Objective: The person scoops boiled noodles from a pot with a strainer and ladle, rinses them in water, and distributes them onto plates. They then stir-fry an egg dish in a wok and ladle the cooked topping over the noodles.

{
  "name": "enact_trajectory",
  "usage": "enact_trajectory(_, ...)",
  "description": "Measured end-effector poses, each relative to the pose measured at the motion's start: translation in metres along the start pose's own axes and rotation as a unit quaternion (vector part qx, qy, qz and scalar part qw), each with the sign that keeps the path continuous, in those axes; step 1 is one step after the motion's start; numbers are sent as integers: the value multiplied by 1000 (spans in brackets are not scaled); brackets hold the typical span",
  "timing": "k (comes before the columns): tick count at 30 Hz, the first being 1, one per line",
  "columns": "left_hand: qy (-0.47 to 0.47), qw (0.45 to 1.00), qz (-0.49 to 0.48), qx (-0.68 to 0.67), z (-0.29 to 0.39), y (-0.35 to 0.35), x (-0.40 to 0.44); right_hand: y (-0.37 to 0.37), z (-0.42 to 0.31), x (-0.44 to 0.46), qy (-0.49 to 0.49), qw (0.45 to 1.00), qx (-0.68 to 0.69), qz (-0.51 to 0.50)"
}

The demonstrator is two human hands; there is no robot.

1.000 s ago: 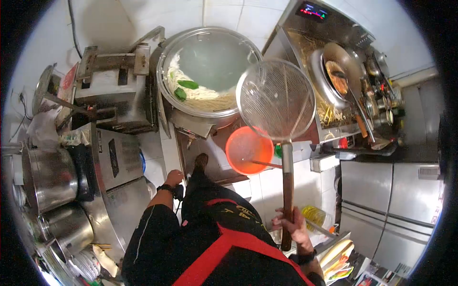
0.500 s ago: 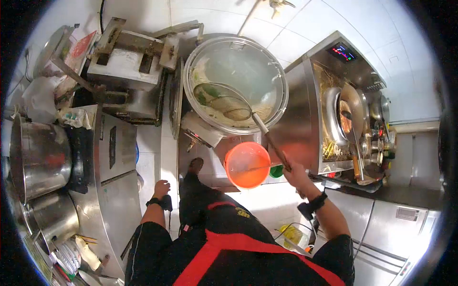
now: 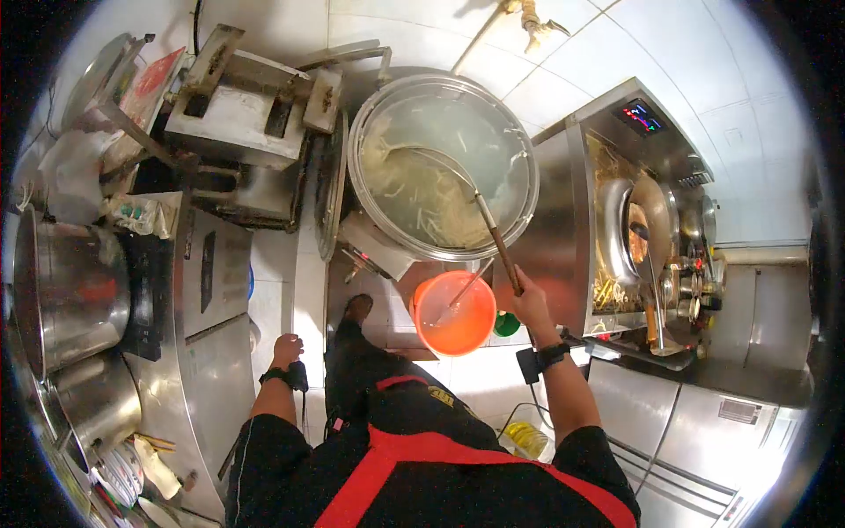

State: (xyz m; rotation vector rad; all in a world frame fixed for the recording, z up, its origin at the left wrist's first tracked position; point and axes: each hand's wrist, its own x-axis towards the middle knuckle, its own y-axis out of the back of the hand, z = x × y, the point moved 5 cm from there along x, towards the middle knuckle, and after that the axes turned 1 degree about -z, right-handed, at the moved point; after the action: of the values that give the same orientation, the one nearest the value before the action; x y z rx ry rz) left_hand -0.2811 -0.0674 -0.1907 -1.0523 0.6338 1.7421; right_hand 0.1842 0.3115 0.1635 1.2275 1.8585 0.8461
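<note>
My right hand (image 3: 531, 304) is wrapped around the dark handle of a long-handled mesh strainer (image 3: 494, 225). The strainer reaches into a large round steel pot (image 3: 355, 176) of cloudy liquid, and its basket is mostly under the surface. Pale noodle-like strands (image 3: 431, 198) float around it. Low at my left side hangs my left hand (image 3: 286, 350), fingers loosely curled, touching nothing. Below the pot stands an orange bucket (image 3: 471, 330) with a light-coloured utensil (image 3: 460, 297) leaning in it.
To the right is a steel stove unit (image 3: 550, 220) with a wok (image 3: 650, 211) and a ladle. A green container (image 3: 505, 324) sits beside the bucket. Large steel pots (image 3: 79, 290) line the left counter. A tap (image 3: 532, 31) is on the back wall.
The strainer has sunk into the liquid; its basket and the green leaves seen in it earlier are now hidden. My right hand has shifted slightly left and up. My left fingers look more curled.
</note>
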Motion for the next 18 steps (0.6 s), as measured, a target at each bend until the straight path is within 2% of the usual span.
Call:
enact_trajectory(1,-52,993,-83,-66,11,-8,-4,-1,0,1,-2,1000,21,19)
enact_trajectory(2,-54,993,-85,-62,19,-12,-2,-2,-1,1,-4,998,43,37)
enact_trajectory(3,-291,945,-95,112,25,-12,17,1,-9,1,-6,998,44,41)
enact_trajectory(4,-503,813,-99,275,58,-33,-14,8,-19,-2,-59,998,9,29)
enact_trajectory(5,-144,983,-111,8,51,-35,-10,12,-22,-6,-113,993,-26,17)
enact_trajectory(6,-225,956,-139,129,30,-31,30,13,-19,-10,-117,993,-25,22)
enact_trajectory(8,-404,838,-136,341,33,-43,51,18,-15,-20,-94,991,12,95)
enact_trajectory(10,-179,963,-88,178,32,-45,37,36,-35,-41,-76,990,29,115)
enact_trajectory(11,-79,993,-34,76,55,-57,-2,43,-42,-51,-56,988,46,133)
enact_trajectory(12,-80,993,-35,79,63,-61,-8,37,-35,-62,-57,988,47,135)
enact_trajectory(14,-56,995,-12,77,51,-60,-3,25,-16,-86,0,968,106,229)
enact_trajectory(16,-70,994,-16,80,38,-59,8,13,6,-91,15,962,96,254)
enact_trajectory(18,-67,977,-20,201,27,-59,23,-9,53,-88,-139,971,154,118)
